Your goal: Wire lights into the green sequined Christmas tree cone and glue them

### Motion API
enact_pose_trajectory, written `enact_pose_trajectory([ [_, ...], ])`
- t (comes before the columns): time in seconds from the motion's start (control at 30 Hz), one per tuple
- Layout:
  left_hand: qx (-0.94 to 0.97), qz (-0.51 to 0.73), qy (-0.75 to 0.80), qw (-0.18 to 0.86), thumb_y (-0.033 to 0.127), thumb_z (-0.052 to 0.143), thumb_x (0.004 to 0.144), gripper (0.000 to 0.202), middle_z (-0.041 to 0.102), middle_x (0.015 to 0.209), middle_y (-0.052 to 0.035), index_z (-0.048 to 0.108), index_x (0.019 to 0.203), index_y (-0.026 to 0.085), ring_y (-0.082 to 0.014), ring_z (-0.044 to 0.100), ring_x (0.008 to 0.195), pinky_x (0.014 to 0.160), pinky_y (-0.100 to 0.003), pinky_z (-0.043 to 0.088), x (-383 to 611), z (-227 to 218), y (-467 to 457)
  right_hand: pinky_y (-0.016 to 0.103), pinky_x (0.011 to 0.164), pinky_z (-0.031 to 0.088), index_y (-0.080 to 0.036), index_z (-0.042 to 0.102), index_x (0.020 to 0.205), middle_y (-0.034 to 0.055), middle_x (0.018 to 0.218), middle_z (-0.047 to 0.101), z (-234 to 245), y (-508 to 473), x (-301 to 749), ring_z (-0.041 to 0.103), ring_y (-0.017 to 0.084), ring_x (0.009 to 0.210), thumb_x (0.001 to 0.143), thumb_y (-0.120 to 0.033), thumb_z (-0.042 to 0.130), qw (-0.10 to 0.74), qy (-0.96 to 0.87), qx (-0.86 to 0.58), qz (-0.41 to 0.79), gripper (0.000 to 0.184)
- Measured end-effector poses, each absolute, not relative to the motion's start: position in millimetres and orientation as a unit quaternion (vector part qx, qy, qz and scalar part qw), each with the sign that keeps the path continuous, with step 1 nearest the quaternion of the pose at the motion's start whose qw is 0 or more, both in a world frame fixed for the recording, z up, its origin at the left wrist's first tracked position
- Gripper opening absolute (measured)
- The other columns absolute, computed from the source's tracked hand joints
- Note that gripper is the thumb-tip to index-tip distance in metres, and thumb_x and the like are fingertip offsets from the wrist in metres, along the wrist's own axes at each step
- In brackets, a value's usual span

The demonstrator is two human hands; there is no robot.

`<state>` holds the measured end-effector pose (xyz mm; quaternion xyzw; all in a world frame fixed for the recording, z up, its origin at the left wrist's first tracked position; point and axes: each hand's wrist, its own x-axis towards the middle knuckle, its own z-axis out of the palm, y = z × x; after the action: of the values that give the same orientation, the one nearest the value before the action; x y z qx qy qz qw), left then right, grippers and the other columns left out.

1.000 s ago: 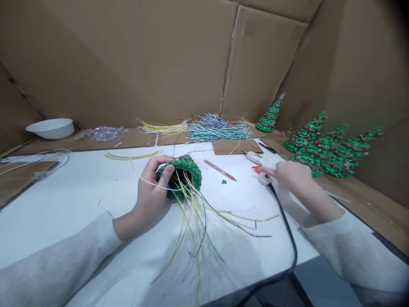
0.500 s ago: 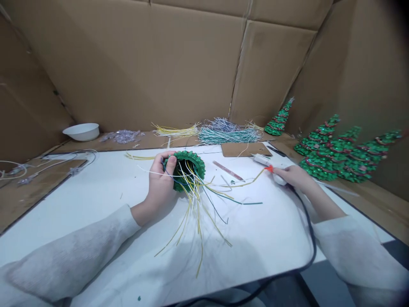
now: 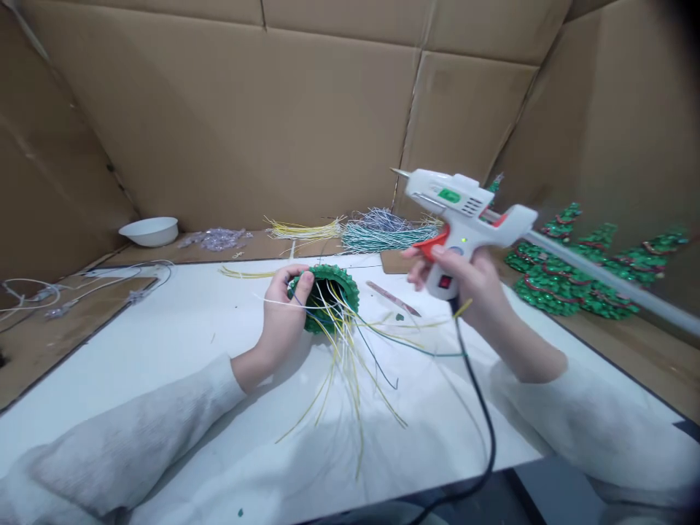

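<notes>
My left hand point(image 3: 283, 315) grips a hollow green cone-shaped tree point(image 3: 333, 286) lying on its side on the white table point(image 3: 164, 343), open base toward me. Several yellow, white and dark wires point(image 3: 350, 357) spill out of the base onto the table. My right hand point(image 3: 464, 281) is wrapped round the handle of a white hot glue gun point(image 3: 464, 211) with a red trigger, held in the air to the right of the tree, nozzle pointing left. Its black cord point(image 3: 481, 415) hangs down to the table's front edge.
Bundles of yellow and teal wires point(image 3: 377, 230) lie at the back, with a white bowl point(image 3: 149, 230) and clear bits point(image 3: 216, 238) to the left. Several finished green trees point(image 3: 580, 273) stand at the right. Cardboard walls point(image 3: 273, 109) enclose the table. A thin stick point(image 3: 392, 297) lies near the tree.
My right hand has lifted the glue gun off the table into the air. My left hand still holds the green tree, which has barely moved.
</notes>
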<state>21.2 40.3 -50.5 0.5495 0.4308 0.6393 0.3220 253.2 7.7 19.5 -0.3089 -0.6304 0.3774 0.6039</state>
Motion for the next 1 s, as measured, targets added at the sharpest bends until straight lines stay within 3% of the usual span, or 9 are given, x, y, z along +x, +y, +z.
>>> enact_pose_trajectory([
  [0.1, 0.587, 0.615, 0.438, 0.292, 0.039, 0.059, 0.082, 0.024, 0.06, 0.097, -0.0053, 0.058, 0.095, 0.019, -0.0187, 0.056, 0.093, 0.088, -0.033, 0.041, 24.4, -50.7, 33.5, 0.038, 0.083, 0.052, -0.016, 0.06, 0.089, 0.0081, 0.092, 0.071, 13.4, 7.5, 220.2, 0.068, 0.02, 0.089, 0.089, -0.03, 0.053, 0.57, -0.679, -0.27, 0.375, 0.015],
  [0.17, 0.607, 0.602, 0.44, 0.274, 0.038, 0.058, 0.083, 0.022, 0.06, 0.097, -0.0052, 0.058, 0.094, 0.019, -0.0192, 0.055, 0.096, 0.09, -0.034, 0.04, 26.7, -50.6, 30.6, 0.041, 0.091, 0.049, -0.017, 0.061, 0.089, 0.0067, 0.087, 0.072, 4.4, 4.6, 205.1, 0.065, 0.021, 0.099, 0.091, -0.031, 0.049, 0.549, -0.706, -0.28, 0.348, 0.018],
  [0.3, 0.626, 0.591, 0.444, 0.25, 0.035, 0.057, 0.084, 0.017, 0.058, 0.095, -0.0047, 0.057, 0.092, 0.02, -0.0195, 0.055, 0.095, 0.09, -0.036, 0.04, 29.7, -49.2, 28.5, 0.04, 0.085, 0.053, -0.019, 0.056, 0.093, 0.0062, 0.087, 0.07, -18.6, -2.5, 186.7, 0.067, 0.021, 0.095, 0.09, -0.037, 0.049, 0.548, -0.706, -0.307, 0.328, 0.019],
  [0.57, 0.613, 0.589, 0.46, 0.256, 0.037, 0.055, 0.084, 0.021, 0.06, 0.095, -0.0056, 0.057, 0.095, 0.019, -0.0193, 0.056, 0.092, 0.086, -0.034, 0.042, 28.4, -49.0, 32.0, 0.034, 0.071, 0.058, -0.024, 0.031, 0.103, 0.0004, 0.087, 0.06, -51.0, -9.4, 175.3, 0.071, 0.016, 0.072, 0.089, -0.04, 0.052, 0.57, -0.651, -0.26, 0.428, 0.03],
  [0.7, 0.596, 0.596, 0.459, 0.28, 0.042, 0.056, 0.083, 0.026, 0.061, 0.093, -0.0057, 0.058, 0.096, 0.019, -0.0192, 0.057, 0.089, 0.081, -0.033, 0.045, 25.9, -50.8, 35.7, 0.031, 0.066, 0.059, -0.023, 0.034, 0.103, 0.0008, 0.09, 0.059, -60.2, -14.3, 179.9, 0.07, 0.015, 0.069, 0.089, -0.034, 0.052, 0.568, -0.655, -0.27, 0.419, 0.025],
  [0.87, 0.584, 0.601, 0.463, 0.289, 0.045, 0.057, 0.082, 0.029, 0.061, 0.093, -0.0051, 0.059, 0.096, 0.019, -0.0184, 0.057, 0.087, 0.077, -0.031, 0.045, 22.4, -50.4, 39.4, 0.034, 0.07, 0.058, -0.02, 0.046, 0.1, 0.0046, 0.087, 0.065, -68.0, -21.1, 190.5, 0.07, 0.017, 0.073, 0.091, -0.028, 0.047, 0.553, -0.691, -0.287, 0.367, 0.012],
  [1.0, 0.566, 0.611, 0.453, 0.318, 0.046, 0.058, 0.081, 0.032, 0.062, 0.092, -0.0047, 0.061, 0.097, 0.019, -0.0179, 0.057, 0.084, 0.075, -0.03, 0.045, 20.7, -44.3, 40.5, 0.034, 0.074, 0.058, -0.02, 0.052, 0.101, 0.0053, 0.088, 0.068, -66.5, -28.2, 197.8, 0.07, 0.017, 0.078, 0.09, -0.025, 0.047, 0.554, -0.706, -0.311, 0.313, 0.013],
])
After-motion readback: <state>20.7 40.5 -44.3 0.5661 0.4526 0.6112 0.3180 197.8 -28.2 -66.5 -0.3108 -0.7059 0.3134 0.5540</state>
